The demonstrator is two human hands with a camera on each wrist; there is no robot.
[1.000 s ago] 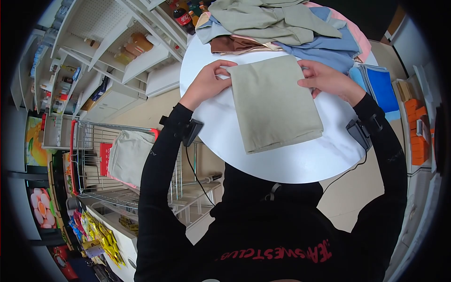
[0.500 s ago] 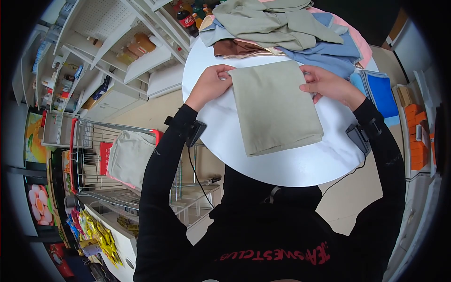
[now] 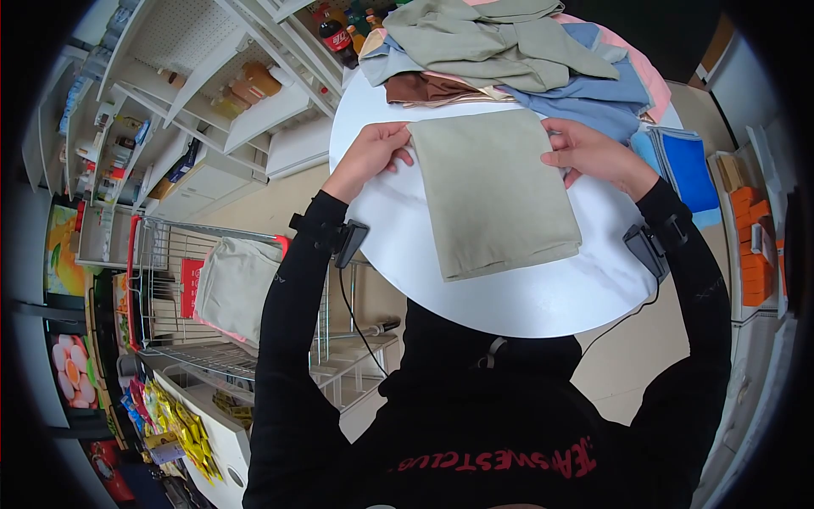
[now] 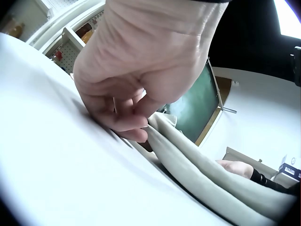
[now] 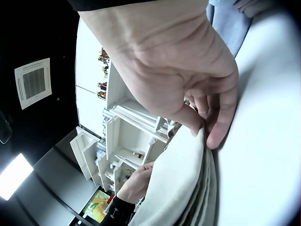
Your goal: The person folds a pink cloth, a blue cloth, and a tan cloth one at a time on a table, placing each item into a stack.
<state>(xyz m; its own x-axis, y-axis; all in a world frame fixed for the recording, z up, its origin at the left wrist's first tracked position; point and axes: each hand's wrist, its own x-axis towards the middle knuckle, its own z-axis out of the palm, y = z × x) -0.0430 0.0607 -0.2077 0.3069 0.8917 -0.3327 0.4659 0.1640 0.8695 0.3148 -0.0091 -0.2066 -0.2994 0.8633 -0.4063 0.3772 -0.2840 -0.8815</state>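
Note:
A folded grey-green garment (image 3: 500, 195) lies flat on the white round table (image 3: 526, 310), its far edge toward a clothes pile. My left hand (image 3: 370, 159) pinches its far left corner between thumb and fingers; in the left wrist view the fingertips (image 4: 136, 134) are right at the end of the folded layers. On the far right side, my right hand (image 3: 593, 154) grips the edge with the thumb on top. The right wrist view shows several stacked layers (image 5: 204, 188) below that hand's thumb and forefinger.
Rumpled clothes (image 3: 500, 47) in green, blue, brown and pink cover the table's far side. Folded blue cloths (image 3: 687, 170) are at the right. A shopping cart (image 3: 161, 254) holding another folded green garment (image 3: 237, 284) stands left, near shelves (image 3: 225, 93). A cola bottle (image 3: 337, 38) stands behind.
My left hand has shifted a little to the left and its fingers now take the garment's very corner. My right hand keeps its grip at the right edge; the garment has barely moved.

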